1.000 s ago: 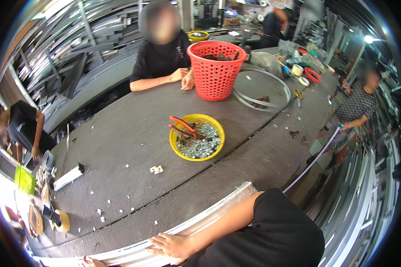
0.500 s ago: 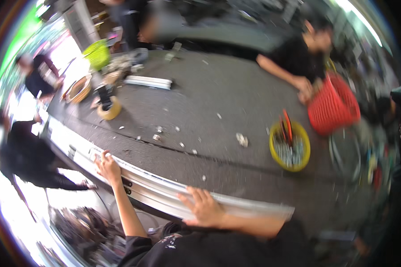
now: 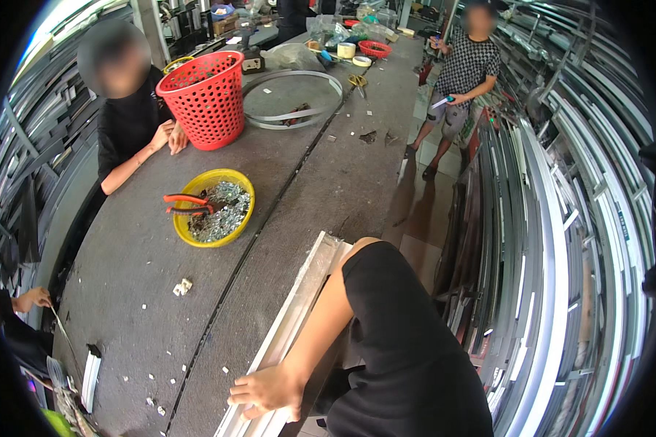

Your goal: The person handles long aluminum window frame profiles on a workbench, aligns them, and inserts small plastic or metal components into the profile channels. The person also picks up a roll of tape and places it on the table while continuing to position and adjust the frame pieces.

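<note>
A long white metal profile (image 3: 293, 320) runs along the near edge of the dark worktable, part of it under clear film. My right hand (image 3: 268, 390) lies across its top, with the fingers bent over the rim and the forearm reaching along the profile. The lower end of the profile leaves the picture beneath that hand. My left hand is out of view. A yellow basket (image 3: 249, 211) of small metal pieces stands farther in, with red-handled pliers (image 3: 188, 204) resting on them.
A red perforated basket (image 3: 204, 102) stands by a co-worker's hands (image 3: 169, 137). Beyond it lies a coiled grey strip (image 3: 321, 113). Scissors (image 3: 357, 84) and tape rolls are at the far end. Racks of long profiles (image 3: 539, 291) line the right side, where another person (image 3: 466, 65) stands.
The view has swung to the right, so the baskets now appear on the left. My left hand has left the picture; my right hand still rests on the profile.
</note>
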A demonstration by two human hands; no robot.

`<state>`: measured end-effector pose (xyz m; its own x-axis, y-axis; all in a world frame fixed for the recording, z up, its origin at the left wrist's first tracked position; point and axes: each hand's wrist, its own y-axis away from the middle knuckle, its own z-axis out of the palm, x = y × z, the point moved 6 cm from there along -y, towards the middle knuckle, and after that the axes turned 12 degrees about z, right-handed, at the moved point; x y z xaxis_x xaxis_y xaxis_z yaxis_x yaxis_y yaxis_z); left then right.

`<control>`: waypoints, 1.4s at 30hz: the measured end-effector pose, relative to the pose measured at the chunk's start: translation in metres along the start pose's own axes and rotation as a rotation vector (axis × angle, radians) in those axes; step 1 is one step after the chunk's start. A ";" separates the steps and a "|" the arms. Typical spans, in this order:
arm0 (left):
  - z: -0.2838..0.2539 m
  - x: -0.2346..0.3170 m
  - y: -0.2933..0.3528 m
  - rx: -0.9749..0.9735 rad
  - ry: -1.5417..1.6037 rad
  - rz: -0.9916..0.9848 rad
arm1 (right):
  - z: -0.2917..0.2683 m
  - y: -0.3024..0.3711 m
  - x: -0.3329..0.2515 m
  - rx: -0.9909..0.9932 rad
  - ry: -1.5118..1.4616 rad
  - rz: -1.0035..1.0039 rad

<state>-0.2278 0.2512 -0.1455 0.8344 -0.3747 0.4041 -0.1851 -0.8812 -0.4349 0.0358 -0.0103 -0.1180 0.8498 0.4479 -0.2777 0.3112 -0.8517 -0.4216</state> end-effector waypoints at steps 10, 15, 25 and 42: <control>-0.019 -0.071 0.005 -0.380 0.288 -0.015 | -0.010 -0.004 0.000 -0.067 -0.014 0.162; -0.019 -0.094 0.010 -0.608 0.378 -0.052 | -0.010 -0.013 -0.001 0.091 -0.296 0.497; -0.012 -0.076 0.020 -0.586 0.460 0.034 | 0.001 -0.014 -0.004 0.241 -0.118 0.550; -0.061 -0.014 0.021 -0.182 0.032 0.503 | 0.197 0.318 0.029 1.393 -1.309 2.184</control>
<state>-0.2747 0.2207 -0.1112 0.6038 -0.7698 0.2071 -0.6476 -0.6252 -0.4357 0.0751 -0.2144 -0.4300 -0.8652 0.2024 -0.4587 -0.4558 0.0637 0.8878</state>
